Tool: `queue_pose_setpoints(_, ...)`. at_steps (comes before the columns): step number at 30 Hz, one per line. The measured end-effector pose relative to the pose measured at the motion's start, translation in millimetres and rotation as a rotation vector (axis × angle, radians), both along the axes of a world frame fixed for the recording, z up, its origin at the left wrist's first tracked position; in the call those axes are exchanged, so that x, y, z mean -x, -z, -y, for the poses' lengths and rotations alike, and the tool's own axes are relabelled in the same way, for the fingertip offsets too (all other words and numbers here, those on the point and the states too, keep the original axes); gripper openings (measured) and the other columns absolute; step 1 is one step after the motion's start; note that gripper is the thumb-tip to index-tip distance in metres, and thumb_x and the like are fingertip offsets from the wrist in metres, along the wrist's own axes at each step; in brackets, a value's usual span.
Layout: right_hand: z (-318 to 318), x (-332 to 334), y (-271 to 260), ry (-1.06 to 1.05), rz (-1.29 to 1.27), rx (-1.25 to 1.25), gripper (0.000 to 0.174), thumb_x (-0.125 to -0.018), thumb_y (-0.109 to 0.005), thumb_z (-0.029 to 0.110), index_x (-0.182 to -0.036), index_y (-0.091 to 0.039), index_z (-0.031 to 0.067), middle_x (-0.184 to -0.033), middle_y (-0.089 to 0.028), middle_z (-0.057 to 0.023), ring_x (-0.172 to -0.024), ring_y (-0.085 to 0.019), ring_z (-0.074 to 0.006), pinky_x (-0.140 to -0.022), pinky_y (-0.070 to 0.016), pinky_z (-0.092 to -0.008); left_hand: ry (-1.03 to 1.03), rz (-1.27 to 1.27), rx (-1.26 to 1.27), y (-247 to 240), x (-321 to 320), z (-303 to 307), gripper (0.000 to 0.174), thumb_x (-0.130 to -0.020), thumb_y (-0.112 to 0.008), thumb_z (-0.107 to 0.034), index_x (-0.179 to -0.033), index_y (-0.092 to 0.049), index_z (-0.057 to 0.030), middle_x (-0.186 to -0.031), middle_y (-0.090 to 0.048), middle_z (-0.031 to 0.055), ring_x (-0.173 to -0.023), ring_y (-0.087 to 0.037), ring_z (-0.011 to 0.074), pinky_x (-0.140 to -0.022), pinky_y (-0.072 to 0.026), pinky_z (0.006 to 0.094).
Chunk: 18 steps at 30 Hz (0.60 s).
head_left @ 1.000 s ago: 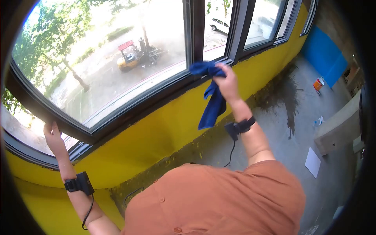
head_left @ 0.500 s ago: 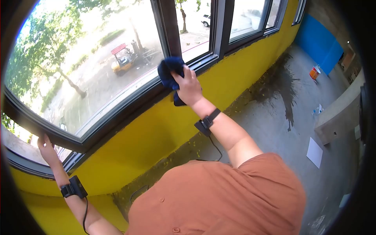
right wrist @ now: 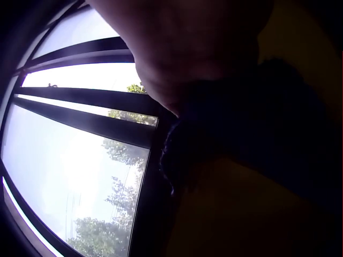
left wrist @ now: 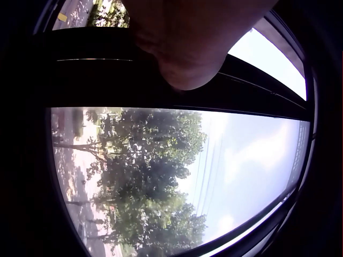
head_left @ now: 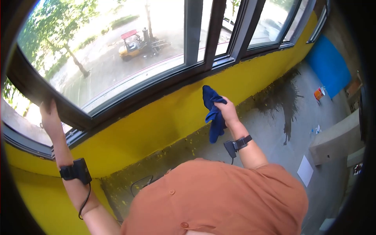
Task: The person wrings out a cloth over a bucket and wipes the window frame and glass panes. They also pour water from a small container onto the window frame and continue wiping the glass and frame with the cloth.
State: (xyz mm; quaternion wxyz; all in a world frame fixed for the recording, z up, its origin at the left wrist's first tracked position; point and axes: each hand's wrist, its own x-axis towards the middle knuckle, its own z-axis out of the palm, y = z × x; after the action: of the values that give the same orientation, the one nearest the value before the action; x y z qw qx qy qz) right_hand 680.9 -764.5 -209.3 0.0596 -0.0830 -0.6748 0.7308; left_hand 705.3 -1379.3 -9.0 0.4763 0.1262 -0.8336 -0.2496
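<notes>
My right hand (head_left: 228,111) grips a bunched dark blue cloth (head_left: 213,113), which hangs loosely in front of the yellow wall, below the window sill. In the right wrist view the cloth (right wrist: 236,134) is a dark shape under the hand (right wrist: 193,48). My left hand (head_left: 52,119) holds the dark upright edge of the sliding window sash (head_left: 29,78), beside the open gap at the far left. From the left wrist the hand (left wrist: 187,53) overlaps that dark frame (left wrist: 107,80); its other fingers are hidden.
A yellow wall (head_left: 156,121) runs under the windows. On the concrete floor are a dark wet stain (head_left: 288,103), an orange tin (head_left: 319,93) and a white sheet (head_left: 305,171). A blue panel (head_left: 329,64) stands at the far end. Outside is a forklift (head_left: 131,47).
My right hand wiped leftward along the lower window frame with the cloth, then came back right and down, away from the frame. The left hand stays at the sash edge; the head view shifted.
</notes>
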Motion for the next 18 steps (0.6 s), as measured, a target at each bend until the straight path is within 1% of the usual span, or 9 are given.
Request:
queue_pose_setpoints(1,0,1,-11,-0.006,0.013,0.122,0.032,-0.092,-0.068,0.014,-0.119,-0.067,-0.0030,-0.106,-0.070,-0.0063,-0.096,-0.066,-0.0160,-0.087,-0.0525,-0.0304,-0.030,0.038,-0.059,-1,3,-12,0.049,-0.102,-0.063,-0.034,-0.136,-0.055,0.0003,-0.123,-0.067,0.0156,-0.105,-0.066,0.0260,-0.097,-0.0485,0.0357)
queue_pose_setpoints(4,0,-5,-50,-0.095,0.126,0.516,0.040,-0.095,-0.067,0.020,-0.127,-0.062,-0.0037,-0.117,-0.071,-0.0125,-0.103,-0.069,-0.0225,-0.092,-0.0537,-0.0337,0.010,0.055,-0.110,-3,10,-48,0.047,-0.101,-0.065,-0.034,-0.134,-0.056,-0.0010,-0.115,-0.068,0.0130,-0.095,-0.066,0.0222,-0.084,-0.0524,0.0339)
queue_pose_setpoints(5,1,-3,-51,-0.100,0.132,0.516,0.040,-0.095,-0.067,0.020,-0.127,-0.062,-0.0037,-0.117,-0.071,-0.0125,-0.103,-0.069,-0.0225,-0.092,-0.0537,-0.0337,0.054,0.022,-0.104,-2,14,-55,0.044,-0.101,-0.065,-0.031,-0.130,-0.058,0.0011,-0.110,-0.068,0.0112,-0.093,-0.065,0.0207,-0.080,-0.0527,0.0318)
queue_pose_setpoints(7,3,1,-50,-0.153,0.034,0.757,0.041,-0.105,-0.054,0.025,-0.136,-0.057,-0.0016,-0.122,-0.070,-0.0126,-0.110,-0.068,-0.0235,-0.096,-0.0538,-0.0304,0.079,0.020,-0.070,-4,17,-77,0.039,-0.102,-0.065,-0.033,-0.122,-0.059,0.0003,-0.104,-0.059,0.0056,-0.089,-0.061,0.0160,-0.074,-0.0531,0.0294)
queue_pose_setpoints(8,4,1,-51,-0.151,0.041,0.758,0.041,-0.105,-0.054,0.025,-0.136,-0.057,-0.0016,-0.122,-0.070,-0.0126,-0.110,-0.068,-0.0235,-0.096,-0.0538,-0.0304,0.111,0.033,-0.087,-7,18,-83,0.039,-0.102,-0.065,-0.033,-0.121,-0.059,0.0004,-0.104,-0.059,0.0057,-0.087,-0.061,0.0159,-0.073,-0.0531,0.0297)
queue_pose_setpoints(10,2,7,-46,-0.202,-0.068,0.747,0.044,-0.106,-0.053,0.023,-0.140,-0.053,-0.0051,-0.134,-0.065,-0.0167,-0.120,-0.065,-0.0269,-0.109,-0.0492,-0.0374,0.130,0.038,-0.086,-6,26,-98,0.038,-0.101,-0.065,-0.033,-0.118,-0.059,0.0008,-0.102,-0.060,0.0059,-0.083,-0.061,0.0154,-0.072,-0.0527,0.0301)
queue_pose_setpoints(11,-5,19,-32,-0.217,-0.082,0.600,0.046,-0.109,-0.046,0.024,-0.145,-0.048,-0.0053,-0.141,-0.060,-0.0176,-0.126,-0.061,-0.0273,-0.116,-0.0431,-0.0372,0.086,0.048,-0.047,-7,29,-103,0.038,-0.101,-0.065,-0.034,-0.117,-0.059,0.0007,-0.100,-0.061,0.0058,-0.081,-0.060,0.0151,-0.072,-0.0522,0.0300)
queue_pose_setpoints(14,-4,21,-31,-0.230,-0.078,0.633,0.047,-0.110,-0.046,0.024,-0.146,-0.047,-0.0054,-0.142,-0.058,-0.0177,-0.127,-0.060,-0.0271,-0.117,-0.0423,-0.0372,0.054,0.053,-0.005,-8,38,-124,0.038,-0.101,-0.065,-0.036,-0.113,-0.059,0.0000,-0.094,-0.063,0.0052,-0.075,-0.060,0.0148,-0.070,-0.0507,0.0296)
queue_pose_setpoints(18,1,22,-31,-0.298,-0.094,0.686,0.048,-0.110,-0.046,0.025,-0.147,-0.044,-0.0054,-0.145,-0.056,-0.0178,-0.131,-0.057,-0.0267,-0.118,-0.0407,-0.0373,-0.006,0.058,0.053,-7,42,-141,0.038,-0.099,-0.064,-0.037,-0.114,-0.062,-0.0015,-0.090,-0.061,0.0071,-0.080,-0.062,0.0251,-0.076,-0.0484,0.0383)
